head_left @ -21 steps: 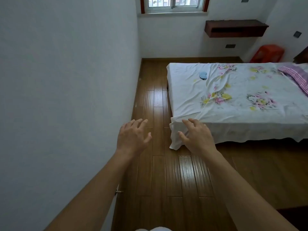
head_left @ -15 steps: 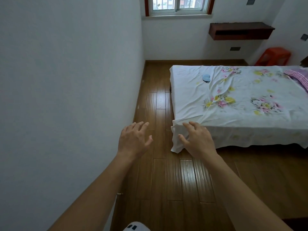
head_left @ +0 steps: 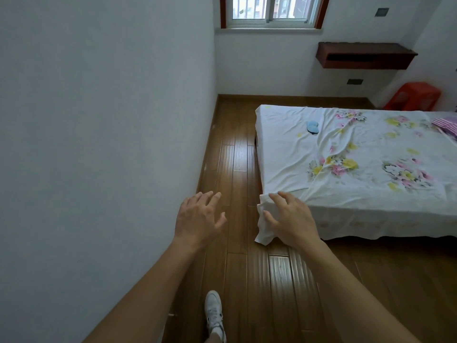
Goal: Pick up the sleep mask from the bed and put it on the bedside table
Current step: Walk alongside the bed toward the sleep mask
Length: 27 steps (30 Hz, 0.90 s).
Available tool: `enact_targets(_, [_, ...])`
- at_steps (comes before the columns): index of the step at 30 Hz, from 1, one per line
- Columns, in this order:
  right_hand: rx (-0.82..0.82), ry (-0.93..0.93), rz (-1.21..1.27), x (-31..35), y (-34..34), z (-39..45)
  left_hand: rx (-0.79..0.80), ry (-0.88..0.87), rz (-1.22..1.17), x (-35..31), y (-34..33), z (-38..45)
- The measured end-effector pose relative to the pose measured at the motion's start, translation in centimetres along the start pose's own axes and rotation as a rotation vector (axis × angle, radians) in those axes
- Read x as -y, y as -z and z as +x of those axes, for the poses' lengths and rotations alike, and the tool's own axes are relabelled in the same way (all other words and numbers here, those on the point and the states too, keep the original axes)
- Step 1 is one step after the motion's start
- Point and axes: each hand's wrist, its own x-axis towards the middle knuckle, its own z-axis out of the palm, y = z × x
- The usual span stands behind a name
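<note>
Sleep mask (head_left: 312, 126) lies nearer on the bed (head_left: 371, 194) than before; both hands' fingers stay spread, empty.

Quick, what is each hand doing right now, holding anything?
Left hand: open, fingers spread, holding nothing.
Right hand: open, fingers spread, holding nothing; the sleep mask lies on the bed.

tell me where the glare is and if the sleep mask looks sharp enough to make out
Head view: daylight from the window puts glare streaks on the floorboards; the sleep mask is small but clear, blue on the bed; wide-angle bending curves the wall edges.
</note>
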Motion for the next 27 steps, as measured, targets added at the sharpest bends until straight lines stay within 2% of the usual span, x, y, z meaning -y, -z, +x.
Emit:
enact_targets(15, [0.007, -0.107, 0.017, 6.0, -3.9, 22.2, 0.04, -0.07, -0.052, 9.7, -2.4, 21.6])
enact_targets(27, [0.01, -0.138, 0.009, 4.5, -6.3, 37.6, 0.086, -0.102, -0.029, 12.8, -5.5, 36.6])
